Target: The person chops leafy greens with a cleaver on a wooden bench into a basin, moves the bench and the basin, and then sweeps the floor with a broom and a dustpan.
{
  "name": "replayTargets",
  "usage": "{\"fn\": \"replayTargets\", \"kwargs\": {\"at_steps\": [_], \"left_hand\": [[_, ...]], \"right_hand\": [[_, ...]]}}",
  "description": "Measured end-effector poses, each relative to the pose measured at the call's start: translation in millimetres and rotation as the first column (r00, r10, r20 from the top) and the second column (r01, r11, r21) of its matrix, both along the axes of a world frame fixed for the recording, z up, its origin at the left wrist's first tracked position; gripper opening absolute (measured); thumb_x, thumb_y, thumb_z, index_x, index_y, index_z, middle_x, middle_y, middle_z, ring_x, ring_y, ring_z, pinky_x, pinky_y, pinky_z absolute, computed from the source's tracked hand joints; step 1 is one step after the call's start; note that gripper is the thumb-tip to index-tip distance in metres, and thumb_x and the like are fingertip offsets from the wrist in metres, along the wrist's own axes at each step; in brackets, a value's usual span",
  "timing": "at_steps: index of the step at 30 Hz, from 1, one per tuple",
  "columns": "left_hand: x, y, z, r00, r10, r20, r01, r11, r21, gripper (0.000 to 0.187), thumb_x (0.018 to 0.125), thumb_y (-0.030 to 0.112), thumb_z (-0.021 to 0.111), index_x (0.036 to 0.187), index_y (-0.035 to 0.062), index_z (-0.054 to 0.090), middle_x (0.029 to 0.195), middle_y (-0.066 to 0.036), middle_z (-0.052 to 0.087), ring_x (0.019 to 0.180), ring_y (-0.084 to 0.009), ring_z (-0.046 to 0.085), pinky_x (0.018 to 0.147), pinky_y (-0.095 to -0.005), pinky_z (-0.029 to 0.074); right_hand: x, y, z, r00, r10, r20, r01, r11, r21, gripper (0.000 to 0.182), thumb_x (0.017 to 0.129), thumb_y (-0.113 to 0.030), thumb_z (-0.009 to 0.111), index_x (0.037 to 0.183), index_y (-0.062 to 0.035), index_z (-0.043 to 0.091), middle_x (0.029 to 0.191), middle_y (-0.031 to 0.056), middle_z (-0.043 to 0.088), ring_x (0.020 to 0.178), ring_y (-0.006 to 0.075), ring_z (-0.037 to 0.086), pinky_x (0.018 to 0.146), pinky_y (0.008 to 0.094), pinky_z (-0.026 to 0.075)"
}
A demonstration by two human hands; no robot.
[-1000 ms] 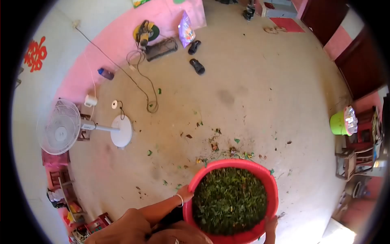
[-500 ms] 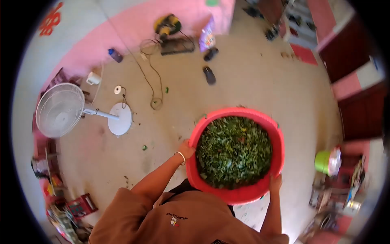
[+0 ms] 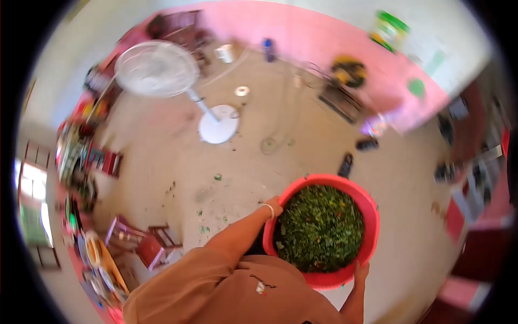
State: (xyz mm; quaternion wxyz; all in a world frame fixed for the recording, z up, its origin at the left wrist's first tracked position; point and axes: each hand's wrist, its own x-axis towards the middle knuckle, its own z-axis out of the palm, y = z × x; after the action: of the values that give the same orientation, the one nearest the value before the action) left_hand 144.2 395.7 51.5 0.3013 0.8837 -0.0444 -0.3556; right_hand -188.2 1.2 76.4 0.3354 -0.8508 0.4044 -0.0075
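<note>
A large red tub point(image 3: 372, 229) holds a heap of chopped green leaves point(image 3: 319, 229) and is held in front of my body. My left hand point(image 3: 274, 206), with a pale bracelet at its wrist, grips the tub's left rim. On the lower right side of the rim, my right hand point(image 3: 361, 270) is closed around the edge. The fingers on the far side of the rim are partly hidden.
A white standing fan point(image 3: 218, 124) is at the upper left. Dark slippers point(image 3: 346, 165) lie beyond the tub. A wooden chair point(image 3: 151, 249) stands at the lower left. Near the pink wall are a blue bottle point(image 3: 268, 49) and a black-and-yellow machine point(image 3: 348, 71).
The view has turned to the left, so the fan and machine appear further right and the chair has come into view. Both hands still hold the tub, which appears slightly lower.
</note>
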Motion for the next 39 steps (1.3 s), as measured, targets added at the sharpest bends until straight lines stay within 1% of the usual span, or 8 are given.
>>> {"fn": "replayTargets", "kwargs": {"at_steps": [11,16,23,27,29,30,32,39], "left_hand": [[-33,80,88,0.893,0.448,-0.049,-0.447,0.869,-0.211,0.044,0.072,0.014,0.056,0.114,0.0001,0.053,0.109,-0.026,0.058,0.105,-0.0377,0.056,0.089,-0.0397,0.044],[4,107,122,0.7,0.703,-0.124,-0.714,0.692,-0.109,0.048,0.073,0.017,0.057,0.117,0.0006,0.052,0.112,-0.026,0.057,0.107,-0.0382,0.054,0.091,-0.0394,0.043],[-105,224,-21,0.65,0.757,-0.065,-0.76,0.649,-0.042,0.052,0.069,0.023,0.06,0.114,-0.0017,0.054,0.107,-0.028,0.059,0.101,-0.0383,0.058,0.086,-0.0412,0.047],[-159,250,25,0.036,0.989,-0.141,-0.998,0.029,-0.052,0.06,0.067,0.025,0.064,0.117,-0.0041,0.047,0.104,-0.026,0.06,0.093,-0.0365,0.062,0.078,-0.0402,0.051],[-179,304,-30,0.914,0.395,0.091,-0.403,0.862,0.308,0.063,0.068,0.024,0.067,0.12,-0.0038,0.044,0.097,-0.024,0.062,0.083,-0.0337,0.064,0.069,-0.0389,0.053],[-176,334,-30,0.91,0.397,0.118,-0.413,0.853,0.318,0.063,0.068,0.024,0.067,0.12,-0.0038,0.044,0.097,-0.024,0.062,0.083,-0.0337,0.064,0.069,-0.0389,0.053],[-189,354,-24,-0.289,0.89,-0.354,-0.94,-0.334,-0.073,0.053,0.074,0.018,0.065,0.121,0.0028,0.044,0.1,-0.018,0.06,0.075,-0.032,0.063,0.058,-0.0392,0.054],[-208,469,-21,-0.569,0.695,-0.439,-0.744,-0.663,-0.087,0.05,0.075,0.016,0.064,0.118,0.0001,0.044,0.09,-0.017,0.061,0.062,-0.0267,0.061,0.05,-0.0368,0.052]], "right_hand": [[163,-5,124,0.973,0.232,-0.02,-0.23,0.943,-0.239,0.031,0.077,-0.015,0.066,0.1,0.0025,0.053,0.094,0.0196,0.062,0.088,0.0352,0.06,0.08,0.0419,0.046],[355,-19,75,0.847,0.528,0.058,-0.529,0.829,0.181,0.037,0.073,-0.014,0.07,0.103,0.0023,0.055,0.096,0.0195,0.063,0.091,0.0352,0.061,0.081,0.041,0.047],[496,163,91,0.424,0.906,-0.01,-0.903,0.422,-0.083,0.039,0.071,-0.021,0.07,0.104,-0.0027,0.058,0.097,0.0181,0.063,0.092,0.0376,0.06,0.08,0.0452,0.047],[568,330,91,0.123,0.982,-0.142,-0.988,0.107,-0.115,0.039,0.071,-0.021,0.067,0.106,-0.0049,0.06,0.097,0.0226,0.062,0.095,0.0398,0.058,0.082,0.0453,0.046],[581,406,68,-0.044,0.996,-0.076,-0.99,-0.054,-0.128,0.037,0.072,-0.021,0.067,0.105,-0.0062,0.06,0.096,0.0235,0.062,0.096,0.0402,0.058,0.083,0.0454,0.046],[595,454,51,-0.043,0.995,-0.094,-0.989,-0.056,-0.138,0.035,0.072,-0.02,0.066,0.104,-0.0074,0.061,0.095,0.0237,0.062,0.095,0.0402,0.058,0.083,0.0456,0.046],[608,525,43,-0.046,0.986,-0.157,-0.992,-0.064,-0.113,0.034,0.073,-0.02,0.066,0.103,-0.0063,0.06,0.093,0.0243,0.062,0.095,0.0401,0.058,0.083,0.0459,0.045],[610,785,108,-0.159,0.94,-0.303,-0.981,-0.184,-0.056,0.04,0.075,-0.024,0.068,0.105,-0.0002,0.054,0.101,0.0248,0.06,0.098,0.0384,0.057,0.084,0.0445,0.045]]}}
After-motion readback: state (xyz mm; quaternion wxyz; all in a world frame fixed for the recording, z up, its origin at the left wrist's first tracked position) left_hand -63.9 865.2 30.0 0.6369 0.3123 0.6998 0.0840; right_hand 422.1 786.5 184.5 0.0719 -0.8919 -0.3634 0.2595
